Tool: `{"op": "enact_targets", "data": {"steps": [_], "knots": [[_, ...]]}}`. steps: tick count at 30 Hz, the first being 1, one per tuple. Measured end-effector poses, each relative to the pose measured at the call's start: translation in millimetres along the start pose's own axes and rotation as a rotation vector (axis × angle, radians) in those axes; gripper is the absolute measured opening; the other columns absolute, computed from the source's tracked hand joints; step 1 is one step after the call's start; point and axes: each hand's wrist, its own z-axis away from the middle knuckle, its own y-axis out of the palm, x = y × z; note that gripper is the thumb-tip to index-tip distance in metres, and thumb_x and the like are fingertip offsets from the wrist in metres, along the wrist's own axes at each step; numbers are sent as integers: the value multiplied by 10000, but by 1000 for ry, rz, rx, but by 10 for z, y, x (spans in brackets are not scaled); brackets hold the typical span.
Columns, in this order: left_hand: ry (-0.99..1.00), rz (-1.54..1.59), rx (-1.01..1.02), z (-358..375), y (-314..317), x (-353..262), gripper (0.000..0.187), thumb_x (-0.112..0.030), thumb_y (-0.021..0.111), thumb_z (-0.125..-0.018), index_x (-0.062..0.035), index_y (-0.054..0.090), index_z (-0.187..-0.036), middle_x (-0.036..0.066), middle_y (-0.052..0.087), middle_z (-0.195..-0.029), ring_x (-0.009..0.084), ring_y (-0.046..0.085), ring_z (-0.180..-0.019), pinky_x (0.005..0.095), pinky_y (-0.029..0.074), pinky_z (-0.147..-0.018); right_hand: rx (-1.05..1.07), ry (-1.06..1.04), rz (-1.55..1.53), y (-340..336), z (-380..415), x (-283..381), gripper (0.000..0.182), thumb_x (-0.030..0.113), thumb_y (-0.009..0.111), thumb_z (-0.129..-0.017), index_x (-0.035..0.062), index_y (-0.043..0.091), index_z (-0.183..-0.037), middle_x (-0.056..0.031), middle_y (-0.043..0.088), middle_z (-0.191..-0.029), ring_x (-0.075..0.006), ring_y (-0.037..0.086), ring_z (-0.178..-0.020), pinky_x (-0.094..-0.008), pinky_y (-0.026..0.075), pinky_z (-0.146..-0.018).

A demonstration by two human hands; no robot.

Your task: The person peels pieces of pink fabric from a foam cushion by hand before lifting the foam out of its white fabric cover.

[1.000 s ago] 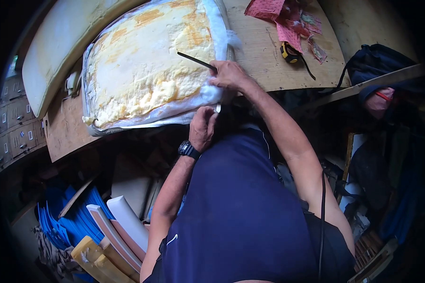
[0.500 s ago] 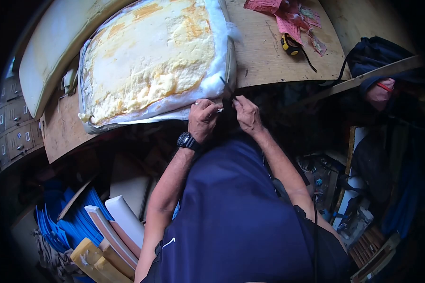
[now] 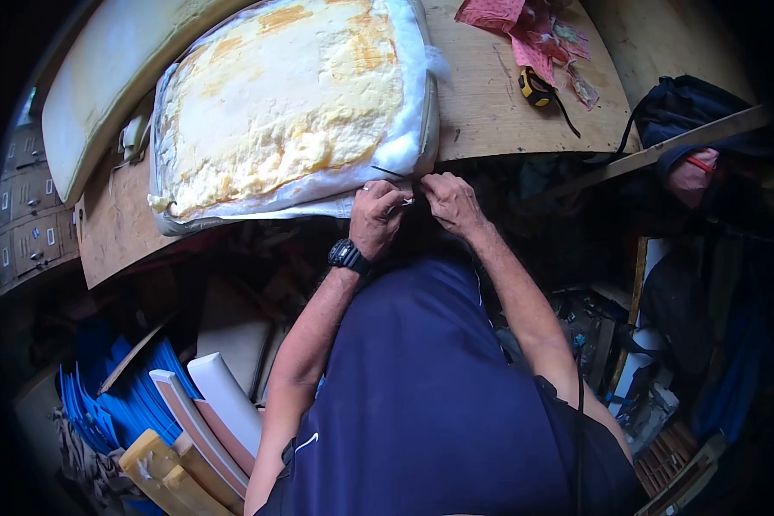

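Note:
A cushion of yellowish foam with white padding round its sides lies in a light cover on the wooden table. At its near right corner, my left hand is closed, pinching the edge of the cover. A thin dark strip sticks out just above these fingers. Close by on the right, my right hand is also closed, its fingertips at the same corner. What it pinches is too small to make out.
On the wooden table are a yellow-black tape measure and pink cloth scraps. A curved pale panel stands at the left. Blue sheets and foam pieces are at lower left, a dark bag at right.
My right hand has moved slightly left and down, closer to my left hand. The dark strip now lies flatter and further left. The whole view has shifted a little.

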Motion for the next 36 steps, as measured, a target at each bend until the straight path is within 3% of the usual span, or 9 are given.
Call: {"op": "enact_targets", "data": {"steps": [5,10,23,30,32,36], "knots": [[14,7,-3,-12,-1,6,205,-29,740,-790,-108,733,-979,63,622,-885,306,599,-911,432,453,-788,-15,-13,30,6,26,-29,128,158,592,-960,58,662,-999,-128,683,-913,-348,648,-887,-478,513,-779],[2,-14,102,124,-70,0,231,-8,741,-760,-105,739,-969,59,630,-883,299,611,-900,417,456,-789,132,133,187,-252,125,5,161,196,587,-973,66,674,-1012,-121,688,-914,-341,656,-913,-475,501,-797],[-52,26,77,192,-40,4,289,22,735,-725,-92,744,-990,74,640,-897,298,623,-893,406,460,-800,92,2,154,-121,171,-151,108,152,607,-958,79,676,-998,-99,681,-917,-314,656,-904,-455,502,-787],[-36,4,110,260,-40,46,266,5,736,-737,-95,744,-984,74,633,-894,296,622,-896,407,465,-805,76,4,191,-64,342,-340,114,164,599,-965,92,677,-1008,-101,680,-900,-323,656,-904,-461,503,-793],[-32,15,135,356,-22,120,254,-3,735,-743,-97,744,-979,76,630,-895,297,624,-894,410,477,-810,174,89,223,-90,431,-415,123,178,601,-970,89,677,-1010,-105,682,-899,-327,656,-914,-465,503,-797],[-80,50,131,403,-24,105,257,-3,728,-741,-99,742,-979,77,629,-903,302,627,-897,415,487,-815,110,66,169,-118,468,-293,136,175,603,-967,82,685,-1023,-112,692,-927,-328,658,-931,-465,504,-808]]}}
